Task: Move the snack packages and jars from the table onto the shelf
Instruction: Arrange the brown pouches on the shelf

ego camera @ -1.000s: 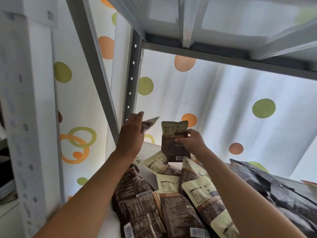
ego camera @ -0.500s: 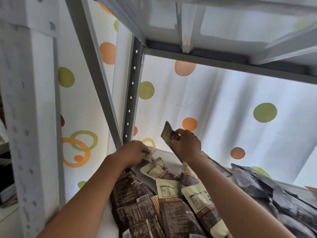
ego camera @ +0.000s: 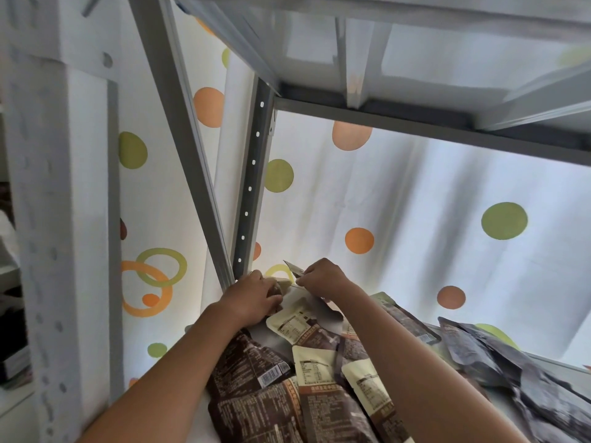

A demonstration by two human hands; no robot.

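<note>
Setting: a grey metal shelf (ego camera: 265, 334) against a white curtain (ego camera: 399, 203) dotted green and orange; an upper deck (ego camera: 415, 52) hangs close overhead.
Packets: brown-and-cream snack packets (ego camera: 307, 327) lie overlapping along the shelf, with darker bags (ego camera: 499, 362) heaped at the right. No jars or tabletop are in view.
Left hand: the left hand (ego camera: 252, 298), fingers curled, grips a cream-cornered packet (ego camera: 283, 284) low at the back-left corner, just beside the perforated upright (ego camera: 252, 174).
Right hand: the right hand (ego camera: 323, 278) pinches a dark packet (ego camera: 295, 270) by its upper part, its corner poking up above the knuckles, near the left hand.
Step in hand: both packets appear to be going down at the rear of the shelf, behind those already laid.
Doing it well: judged from this, ease each packet flat into the bare back corner instead of dropping it on the pile; keep wrists low under the deck; let go only once it rests on the shelf.
Risk: the glossy packets overlap loosely and may slide forward if nudged by a forearm.
</note>
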